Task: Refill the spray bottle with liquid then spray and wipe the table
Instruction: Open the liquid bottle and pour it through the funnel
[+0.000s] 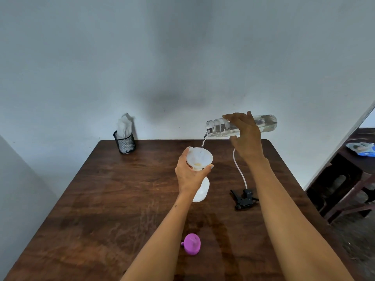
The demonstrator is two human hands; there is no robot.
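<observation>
Head view: right hand (246,136) pours clear bottle (221,126) into funnel (199,157)

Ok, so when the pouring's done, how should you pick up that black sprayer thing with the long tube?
Probably by the black spray head, coming down from above with the right hand, which is nearer. It lies on its side on the table, so its chunky middle is the firmest part to pinch. The thin white tube trails away towards the wall and looks bendy, so grabbing that would likely let the head dangle.

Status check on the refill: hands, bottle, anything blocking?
Left hand steadies funnel on spray bottle. Right hand tips clear bottle, pouring. Sprayer head lies off. Nothing blocking.
</observation>
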